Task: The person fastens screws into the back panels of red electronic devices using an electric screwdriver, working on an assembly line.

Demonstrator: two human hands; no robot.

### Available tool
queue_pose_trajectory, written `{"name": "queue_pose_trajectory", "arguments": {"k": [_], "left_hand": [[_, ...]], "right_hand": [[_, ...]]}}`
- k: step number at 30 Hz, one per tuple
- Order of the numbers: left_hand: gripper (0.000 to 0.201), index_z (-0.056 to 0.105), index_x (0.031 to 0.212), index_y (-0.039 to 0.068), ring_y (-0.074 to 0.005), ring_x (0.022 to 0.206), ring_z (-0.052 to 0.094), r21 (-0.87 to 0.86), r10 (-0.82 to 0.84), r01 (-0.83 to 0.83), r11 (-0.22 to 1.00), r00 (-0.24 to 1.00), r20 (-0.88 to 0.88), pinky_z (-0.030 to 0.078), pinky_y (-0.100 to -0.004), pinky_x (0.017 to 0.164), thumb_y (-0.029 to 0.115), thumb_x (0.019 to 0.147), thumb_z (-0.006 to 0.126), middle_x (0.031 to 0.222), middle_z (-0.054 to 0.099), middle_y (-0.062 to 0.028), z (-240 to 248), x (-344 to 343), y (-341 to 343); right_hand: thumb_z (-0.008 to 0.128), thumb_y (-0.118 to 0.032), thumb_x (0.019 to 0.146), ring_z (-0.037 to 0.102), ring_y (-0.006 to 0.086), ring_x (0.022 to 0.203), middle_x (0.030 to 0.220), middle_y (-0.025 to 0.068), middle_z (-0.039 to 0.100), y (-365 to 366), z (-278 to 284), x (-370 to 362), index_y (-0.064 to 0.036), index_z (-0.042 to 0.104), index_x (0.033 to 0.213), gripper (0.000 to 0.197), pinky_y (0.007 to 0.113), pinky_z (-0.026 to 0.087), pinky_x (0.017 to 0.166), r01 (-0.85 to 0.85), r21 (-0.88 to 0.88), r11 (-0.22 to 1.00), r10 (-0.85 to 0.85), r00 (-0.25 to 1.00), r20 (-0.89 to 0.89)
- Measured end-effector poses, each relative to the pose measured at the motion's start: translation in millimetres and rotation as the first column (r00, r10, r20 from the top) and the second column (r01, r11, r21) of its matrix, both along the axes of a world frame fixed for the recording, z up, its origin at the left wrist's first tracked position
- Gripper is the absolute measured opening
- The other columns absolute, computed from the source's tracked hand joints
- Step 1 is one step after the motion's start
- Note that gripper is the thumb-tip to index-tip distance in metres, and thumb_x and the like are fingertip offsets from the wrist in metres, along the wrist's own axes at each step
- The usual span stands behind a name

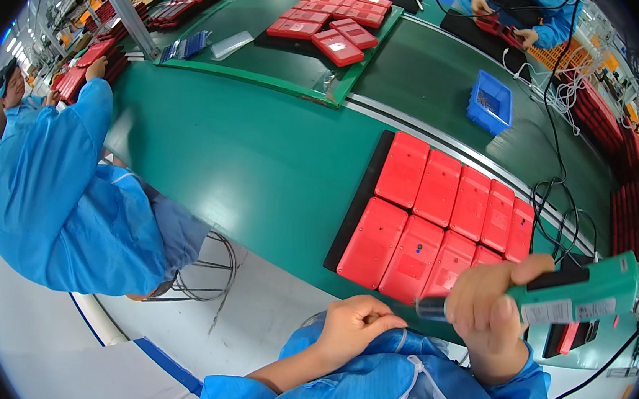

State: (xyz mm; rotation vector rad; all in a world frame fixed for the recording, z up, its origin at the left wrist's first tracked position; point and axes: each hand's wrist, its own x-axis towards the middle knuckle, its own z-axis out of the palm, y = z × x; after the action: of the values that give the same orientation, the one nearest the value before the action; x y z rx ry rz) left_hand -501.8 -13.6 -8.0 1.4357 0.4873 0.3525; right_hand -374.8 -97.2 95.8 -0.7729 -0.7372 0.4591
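My right hand (487, 312) is wrapped round a green electric screwdriver (583, 296) with a black grip section. Its dark tip end points left, over the near edge of the red cases. My left hand (357, 328) rests in front of my body at the bench edge, fingers curled in; whatever they may hold is hidden. Just beyond both hands, red plastic cases (371, 241) lie in two rows on a black mat (348, 229). Small dark holes show near their corners. My right hand and the tool cover part of the nearer row.
A blue bin (490, 103) with small parts stands on the conveyor (424, 75). Black cables (556, 215) hang and coil at the right. More red cases (335, 16) lie on a green-edged board. A co-worker in blue (82, 192) sits at the left; another person's hands (526, 38) work opposite.
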Motion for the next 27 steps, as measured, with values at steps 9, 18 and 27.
{"name": "queue_pose_trajectory", "arguments": {"k": [9,18,27], "left_hand": [[0.019,0.060,0.064,0.003,-0.0187,0.051,0.054,0.454,-0.013,-0.037,0.890,0.994,0.108,0.041,-0.0276,0.046,0.016,0.063,0.073,0.057,0.055,-0.0072,-4,13,-8],[0.019,0.063,0.066,0.006,-0.0192,0.052,0.054,0.554,-0.079,-0.026,0.832,0.983,0.164,0.041,-0.0282,0.047,0.019,0.060,0.074,0.059,0.057,-0.0051,0,21,-1],[0.021,0.062,0.067,0.004,-0.0193,0.050,0.053,0.583,-0.166,0.074,0.809,0.980,0.106,0.041,-0.0271,0.045,0.017,0.057,0.075,0.058,0.057,-0.0060,-2,29,15]], "right_hand": [[0.057,-0.005,0.079,0.051,0.0164,0.045,0.055,0.0055,0.048,-30,-7,6,-0.0083,0.038,0.101,0.029,0.033,0.047,0.044,-0.067,-0.067,0.995,0.075,0.990,0.121],[0.056,-0.001,0.077,0.051,0.0175,0.045,0.055,0.0060,0.048,-27,-15,19,-0.0079,0.037,0.102,0.032,0.035,0.047,0.044,-0.127,-0.024,0.992,0.129,0.984,0.127],[0.054,-0.014,0.085,0.051,0.0148,0.037,0.046,0.0030,0.048,-5,-25,34,-0.0082,0.030,0.095,0.027,0.028,0.047,0.037,-0.082,0.041,0.996,0.078,0.993,0.086]]}}
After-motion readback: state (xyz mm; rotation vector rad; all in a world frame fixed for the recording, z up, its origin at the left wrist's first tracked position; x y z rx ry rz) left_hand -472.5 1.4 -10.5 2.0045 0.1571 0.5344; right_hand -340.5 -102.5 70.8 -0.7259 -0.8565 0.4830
